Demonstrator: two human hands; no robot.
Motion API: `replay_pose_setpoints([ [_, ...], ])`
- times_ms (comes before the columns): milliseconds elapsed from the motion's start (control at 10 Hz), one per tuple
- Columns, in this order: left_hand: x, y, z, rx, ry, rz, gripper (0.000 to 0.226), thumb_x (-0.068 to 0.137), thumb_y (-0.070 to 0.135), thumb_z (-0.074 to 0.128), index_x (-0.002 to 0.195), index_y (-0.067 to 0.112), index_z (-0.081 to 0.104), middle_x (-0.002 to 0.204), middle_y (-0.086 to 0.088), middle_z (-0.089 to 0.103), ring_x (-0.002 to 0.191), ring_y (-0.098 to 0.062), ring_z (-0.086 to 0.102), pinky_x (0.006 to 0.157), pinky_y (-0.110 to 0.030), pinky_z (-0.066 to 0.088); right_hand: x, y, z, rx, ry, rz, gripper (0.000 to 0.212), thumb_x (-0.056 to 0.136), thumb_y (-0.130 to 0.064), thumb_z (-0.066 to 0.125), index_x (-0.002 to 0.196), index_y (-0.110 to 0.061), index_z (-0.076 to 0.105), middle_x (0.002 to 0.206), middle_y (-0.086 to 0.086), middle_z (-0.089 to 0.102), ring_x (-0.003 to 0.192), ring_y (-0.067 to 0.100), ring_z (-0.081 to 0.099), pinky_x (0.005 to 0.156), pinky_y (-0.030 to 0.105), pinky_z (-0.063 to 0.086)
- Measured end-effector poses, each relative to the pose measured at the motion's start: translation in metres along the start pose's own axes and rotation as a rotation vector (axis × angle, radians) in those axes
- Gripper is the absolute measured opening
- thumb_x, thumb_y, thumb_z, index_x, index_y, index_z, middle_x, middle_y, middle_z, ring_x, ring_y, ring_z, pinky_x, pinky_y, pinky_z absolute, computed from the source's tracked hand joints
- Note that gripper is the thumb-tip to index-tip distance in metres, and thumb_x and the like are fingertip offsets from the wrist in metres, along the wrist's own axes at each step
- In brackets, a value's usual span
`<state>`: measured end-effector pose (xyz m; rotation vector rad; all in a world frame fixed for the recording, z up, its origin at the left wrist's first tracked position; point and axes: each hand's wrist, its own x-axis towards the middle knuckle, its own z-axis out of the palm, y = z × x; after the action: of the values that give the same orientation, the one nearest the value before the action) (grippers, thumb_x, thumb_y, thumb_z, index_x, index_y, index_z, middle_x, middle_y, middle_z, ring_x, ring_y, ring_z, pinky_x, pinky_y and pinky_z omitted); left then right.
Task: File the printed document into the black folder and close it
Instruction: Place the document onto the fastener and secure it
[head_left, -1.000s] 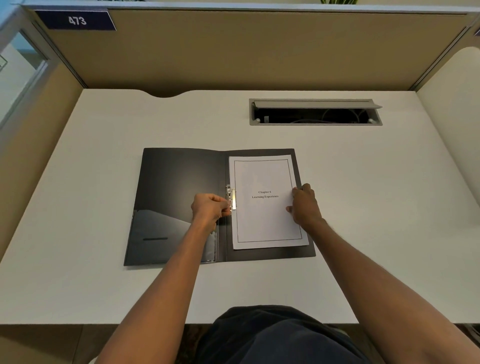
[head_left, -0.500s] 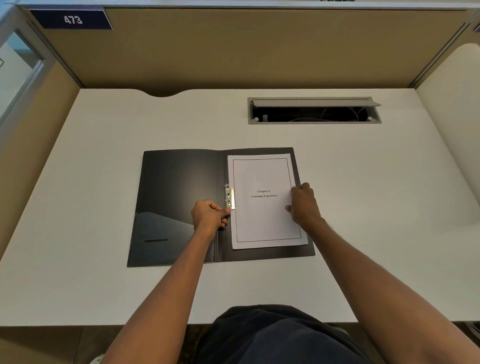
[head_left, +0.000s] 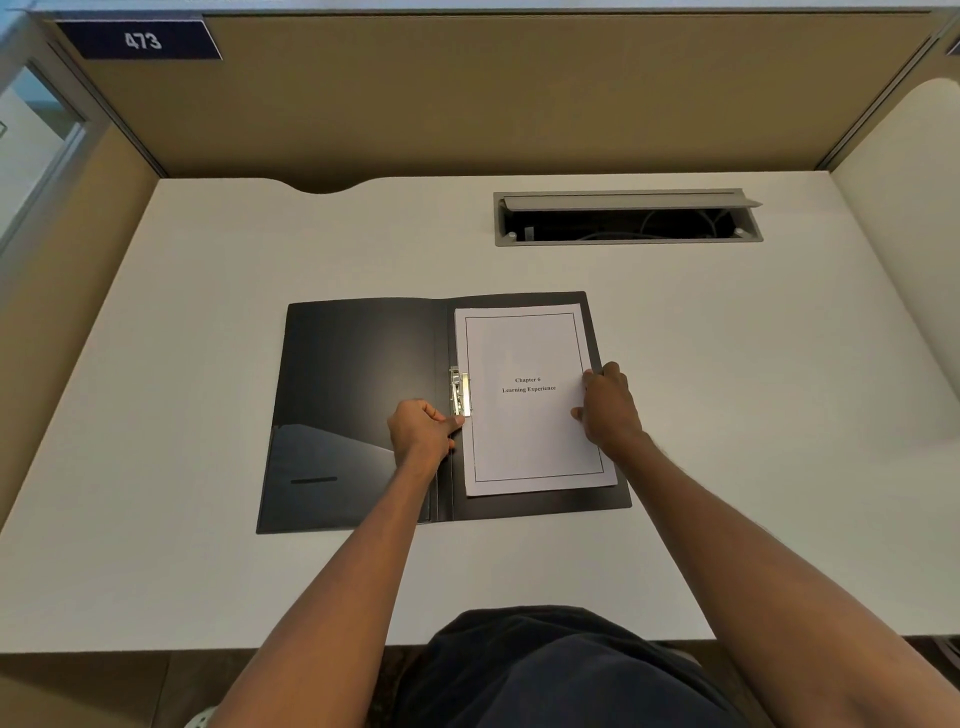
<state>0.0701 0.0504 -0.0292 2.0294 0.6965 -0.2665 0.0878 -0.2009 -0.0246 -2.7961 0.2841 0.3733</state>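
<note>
The black folder (head_left: 358, 374) lies open and flat on the white desk (head_left: 208, 571). The printed document (head_left: 524, 436), titled "Chapter 6 Learning Experience", rests on the folder's right half. A metal clip (head_left: 460, 391) at the spine sits along the paper's left edge. My left hand (head_left: 421, 434) is curled beside the spine, its thumb touching the lower end of the clip. My right hand (head_left: 608, 408) presses on the document's right edge, fingers over the paper.
A grey cable slot (head_left: 626, 239) with its lid raised is set into the desk behind the folder. Tan partition walls (head_left: 467, 93) enclose the desk at the back and sides. A blue "473" label (head_left: 140, 40) hangs at the top left.
My left hand slid slightly down, from over the clip to just below it, thumb at its lower end. The right hand and the document stayed in place.
</note>
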Motion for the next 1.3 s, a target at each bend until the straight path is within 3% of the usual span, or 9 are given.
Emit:
replay_pose_setpoints([
  [100,-0.001,-0.001,0.001,0.027,0.010,0.031,0.027,0.082,0.021,0.085,0.082,0.000,0.067,0.074,-0.014,0.073,0.052,-0.017,0.068,0.056,-0.028,0.058,0.000,0.000,0.000,0.000,0.001,0.001,0.044,0.094,-0.014,0.070,0.132,0.001,0.053,0.138,0.017,0.043,0.130,0.033,0.046,0.105,0.041,0.049],
  [300,0.001,-0.003,-0.001,0.034,-0.011,0.074,0.024,0.085,0.018,0.083,0.083,-0.001,0.067,0.076,-0.014,0.072,0.051,-0.014,0.067,0.048,-0.021,0.052,0.000,-0.002,0.000,0.004,-0.005,0.006,0.044,0.094,-0.014,0.070,0.132,0.001,0.054,0.138,0.017,0.043,0.130,0.033,0.045,0.104,0.041,0.049],
  [500,0.012,-0.005,-0.007,-0.062,-0.123,0.007,0.021,0.082,0.013,0.084,0.082,0.001,0.067,0.077,-0.019,0.076,0.059,-0.022,0.072,0.067,-0.037,0.065,-0.001,-0.002,0.000,0.005,-0.007,0.018,0.041,0.094,-0.013,0.069,0.130,0.001,0.054,0.138,0.017,0.043,0.130,0.033,0.044,0.104,0.042,0.049],
  [800,0.009,-0.007,-0.009,-0.096,-0.145,0.021,0.013,0.086,0.010,0.080,0.085,0.003,0.068,0.081,-0.017,0.077,0.067,-0.023,0.075,0.070,-0.035,0.065,-0.005,0.000,0.000,0.051,-0.002,0.027,0.038,0.092,-0.013,0.072,0.124,0.000,0.055,0.135,0.015,0.047,0.126,0.031,0.048,0.098,0.043,0.052],
  [1000,0.004,-0.007,-0.010,-0.018,-0.140,0.090,0.010,0.092,0.011,0.075,0.091,0.002,0.070,0.079,-0.013,0.076,0.070,-0.024,0.076,0.066,-0.031,0.064,-0.015,-0.003,0.001,0.135,0.020,0.037,0.052,0.091,-0.014,0.072,0.135,-0.003,0.048,0.140,0.014,0.044,0.134,0.032,0.042,0.098,0.047,0.051],
  [1100,0.003,-0.010,-0.011,0.045,-0.146,0.154,0.009,0.098,0.010,0.067,0.093,0.004,0.070,0.083,-0.011,0.075,0.067,-0.019,0.074,0.061,-0.026,0.062,-0.029,-0.013,0.006,0.087,0.101,-0.043,0.060,0.095,-0.019,0.066,0.148,-0.006,0.041,0.152,0.010,0.039,0.141,0.028,0.038,0.102,0.044,0.048],
  [1200,0.003,-0.012,-0.019,0.121,-0.118,0.248,0.014,0.101,0.013,0.061,0.093,0.007,0.071,0.086,-0.008,0.074,0.069,-0.014,0.070,0.057,-0.019,0.054,-0.047,-0.029,0.017,0.062,0.145,-0.171,0.055,0.099,-0.022,0.058,0.150,-0.009,0.042,0.157,0.009,0.038,0.145,0.027,0.037,0.112,0.040,0.042],
  [1300,0.007,-0.015,-0.035,0.215,-0.023,0.350,0.015,0.101,0.014,0.060,0.097,0.007,0.073,0.091,-0.006,0.073,0.080,-0.015,0.065,0.068,-0.017,0.047,-0.064,-0.046,0.032,0.059,0.113,-0.229,0.054,0.101,-0.025,0.055,0.152,-0.013,0.040,0.162,0.008,0.035,0.148,0.025,0.035,0.116,0.037,0.039],
])
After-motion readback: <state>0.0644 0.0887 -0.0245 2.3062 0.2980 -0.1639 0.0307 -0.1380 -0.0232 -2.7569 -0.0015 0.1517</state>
